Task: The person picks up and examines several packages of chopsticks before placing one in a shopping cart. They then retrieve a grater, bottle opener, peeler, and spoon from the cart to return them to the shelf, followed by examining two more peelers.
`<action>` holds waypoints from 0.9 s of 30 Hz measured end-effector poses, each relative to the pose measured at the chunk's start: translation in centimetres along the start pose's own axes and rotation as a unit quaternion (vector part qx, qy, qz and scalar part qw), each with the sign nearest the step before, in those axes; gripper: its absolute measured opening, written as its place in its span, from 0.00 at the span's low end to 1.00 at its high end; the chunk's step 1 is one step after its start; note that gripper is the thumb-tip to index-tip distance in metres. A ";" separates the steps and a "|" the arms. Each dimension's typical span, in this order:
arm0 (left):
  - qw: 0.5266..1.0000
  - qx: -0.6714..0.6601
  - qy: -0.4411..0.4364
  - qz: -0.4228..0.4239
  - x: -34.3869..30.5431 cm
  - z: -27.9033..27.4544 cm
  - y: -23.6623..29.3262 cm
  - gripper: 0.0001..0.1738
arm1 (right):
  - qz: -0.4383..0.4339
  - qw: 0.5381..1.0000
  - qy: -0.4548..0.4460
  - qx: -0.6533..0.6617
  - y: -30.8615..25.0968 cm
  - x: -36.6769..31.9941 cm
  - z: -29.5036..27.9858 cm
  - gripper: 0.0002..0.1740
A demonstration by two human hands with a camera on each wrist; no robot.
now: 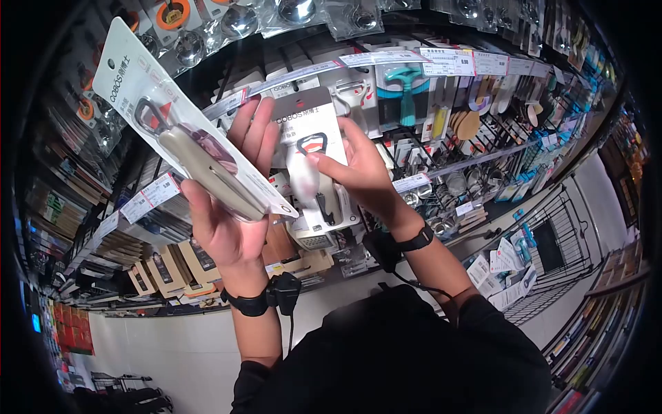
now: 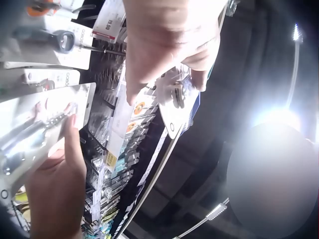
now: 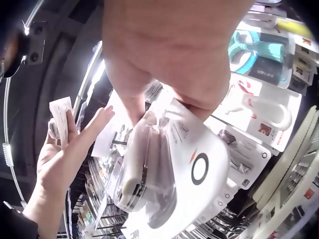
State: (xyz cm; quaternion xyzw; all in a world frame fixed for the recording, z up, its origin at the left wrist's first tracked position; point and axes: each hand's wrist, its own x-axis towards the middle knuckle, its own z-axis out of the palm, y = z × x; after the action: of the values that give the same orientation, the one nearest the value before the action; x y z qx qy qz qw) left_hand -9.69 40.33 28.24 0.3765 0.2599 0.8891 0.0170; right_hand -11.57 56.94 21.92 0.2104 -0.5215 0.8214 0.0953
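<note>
My left hand [image 1: 238, 231] holds a white blister card with a beige-handled opener [image 1: 207, 172], its dark loop towards the upper left. The card stands tilted between thumb and fingers, and its bottom corner shows below the hand in the left wrist view. To the right, my right hand [image 1: 372, 172] grips a second carded opener [image 1: 327, 141], thumb across the front and fingers at the card's edge. A beige handle under clear plastic [image 3: 134, 174] hangs below that hand in the right wrist view. The second card is close to the shelf rack.
Price-label rails [image 1: 448, 62] cross the rack, which holds several hanging packs, among them a teal peeler [image 1: 408, 96]. Brown boxes [image 1: 165, 269] line the lower shelf. A shopping cart [image 1: 565, 234] with carded goods stands at the right.
</note>
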 end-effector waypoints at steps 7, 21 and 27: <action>0.999 0.037 0.008 0.005 -0.1 -0.2 -0.3 0.47 | -0.035 0.999 -0.003 -0.015 0.5 1.8 0.0 0.26; 0.991 0.132 0.022 0.009 -0.6 -0.8 -0.7 0.54 | -0.129 0.977 0.101 -0.137 3.6 3.2 -0.4 0.19; 0.992 0.115 0.042 0.002 -0.9 -0.6 -0.9 0.56 | -0.146 0.951 0.126 -0.241 4.2 4.1 -0.8 0.19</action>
State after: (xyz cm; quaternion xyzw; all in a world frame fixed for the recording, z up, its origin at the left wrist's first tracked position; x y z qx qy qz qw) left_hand -9.60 40.57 26.83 0.3387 0.3607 0.8682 -0.0388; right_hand -17.01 55.55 19.98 0.1494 -0.6511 0.6685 0.3269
